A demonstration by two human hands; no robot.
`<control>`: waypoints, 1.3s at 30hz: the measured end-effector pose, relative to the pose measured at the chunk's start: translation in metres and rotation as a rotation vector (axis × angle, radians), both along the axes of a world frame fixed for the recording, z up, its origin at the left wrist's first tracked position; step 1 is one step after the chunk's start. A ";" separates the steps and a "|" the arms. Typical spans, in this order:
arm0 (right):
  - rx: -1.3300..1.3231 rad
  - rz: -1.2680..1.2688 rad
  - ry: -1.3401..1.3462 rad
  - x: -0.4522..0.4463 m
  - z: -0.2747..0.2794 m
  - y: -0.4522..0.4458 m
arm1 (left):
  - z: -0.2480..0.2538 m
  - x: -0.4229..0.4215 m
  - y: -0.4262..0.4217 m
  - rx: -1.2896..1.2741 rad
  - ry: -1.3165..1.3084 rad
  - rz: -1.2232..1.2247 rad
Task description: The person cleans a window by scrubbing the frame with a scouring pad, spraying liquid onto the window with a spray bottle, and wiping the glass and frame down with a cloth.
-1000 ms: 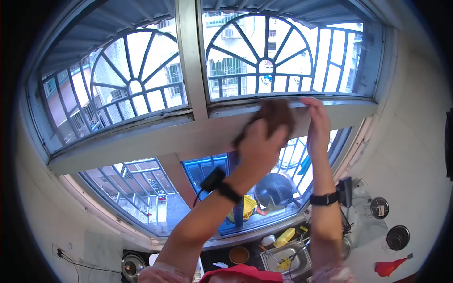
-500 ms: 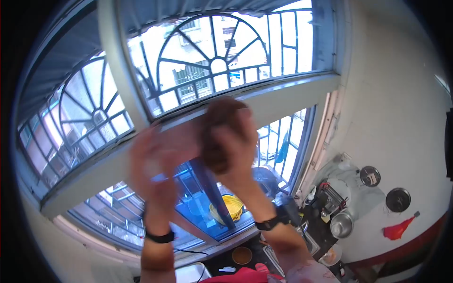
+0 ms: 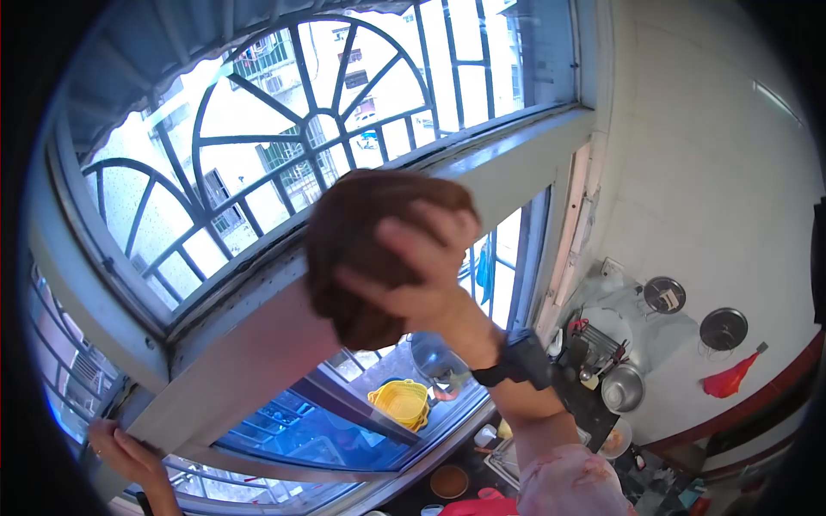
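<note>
With my right hand (image 3: 434, 267) I am grasping a bunched brown cloth (image 3: 357, 215) — my fingers are spreading apart over its near side, bent and sinking into it, while the bulk of it is bulging out past them to the left. The cloth is covering part of the pale window rail (image 3: 258, 344), just below the upper window's metal grille (image 3: 318, 110); whether it is pressing on the rail I cannot tell, as the cloth itself is hiding the spot. My left hand (image 3: 129, 460) is touching the frame near the rail's lower left end, well apart from the cloth, with the fingers bending over the edge — whether they are gripping or only resting I cannot tell. A black wrist device (image 3: 525, 357) is sitting on my right wrist, and below my hand a yellow basket (image 3: 400, 402) is showing through the lower window
</note>
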State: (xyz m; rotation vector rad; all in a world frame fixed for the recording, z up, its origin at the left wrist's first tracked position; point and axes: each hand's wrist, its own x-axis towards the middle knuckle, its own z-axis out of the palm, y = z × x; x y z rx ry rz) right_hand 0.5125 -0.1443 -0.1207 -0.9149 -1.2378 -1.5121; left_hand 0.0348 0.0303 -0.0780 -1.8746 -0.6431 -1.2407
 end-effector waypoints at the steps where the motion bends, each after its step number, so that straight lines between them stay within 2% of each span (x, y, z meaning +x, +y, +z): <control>1: 0.069 -0.024 -0.020 0.019 0.003 -0.002 | -0.004 -0.002 0.001 0.009 -0.005 0.015; 6: 0.092 -0.207 0.034 0.126 -0.002 -0.035 | -0.019 -0.029 0.021 -0.002 -0.053 0.048; 9: 0.068 -0.138 0.235 0.199 0.001 -0.068 | -0.024 -0.022 0.023 0.041 -0.077 0.023; 12: 0.301 0.024 0.743 0.306 0.015 -0.094 | -0.030 -0.031 0.034 0.047 -0.088 0.030; 14: 0.075 -0.333 0.994 0.336 0.051 -0.112 | -0.031 -0.042 0.043 -0.002 -0.075 0.037; 16: 0.012 -0.498 1.292 0.304 0.076 -0.112 | -0.028 -0.042 0.041 0.002 -0.070 0.050; 17: 0.045 -0.445 1.320 0.282 0.081 -0.105 | -0.023 -0.024 0.026 0.034 -0.075 0.069; 19: 0.087 -0.264 1.135 0.256 0.066 -0.091 | -0.019 -0.008 0.015 0.068 -0.090 0.096; 21: -0.044 -0.432 0.861 0.192 0.050 -0.078 | -0.016 -0.002 0.011 0.081 -0.090 0.105; 23: -0.082 -0.384 0.538 0.120 0.039 -0.062 | -0.016 -0.001 0.012 0.058 -0.082 0.070; 25: -0.284 -0.164 0.342 0.038 0.050 -0.068 | -0.011 0.005 0.008 0.074 -0.084 0.045; 27: -0.458 0.053 0.211 0.005 0.056 -0.074 | -0.007 0.015 -0.001 0.121 -0.098 0.042; 29: -0.391 0.163 0.209 0.010 0.071 -0.081 | -0.005 0.014 0.001 0.124 -0.084 0.035; 32: 0.016 0.198 0.453 0.080 0.109 -0.086 | -0.010 0.009 0.003 0.072 -0.096 0.035; 34: 0.172 0.005 0.596 0.175 0.126 -0.081 | -0.010 0.009 0.002 0.035 -0.089 0.031; 36: -0.008 -0.045 1.242 0.299 0.129 -0.058 | -0.009 0.009 -0.001 0.008 -0.072 0.037; 37: -0.064 0.076 1.556 0.271 0.162 -0.069 | -0.008 0.008 0.001 0.059 -0.066 0.062; 39: -0.005 -0.013 1.300 0.255 0.181 -0.049 | -0.010 0.008 0.002 0.140 -0.037 0.103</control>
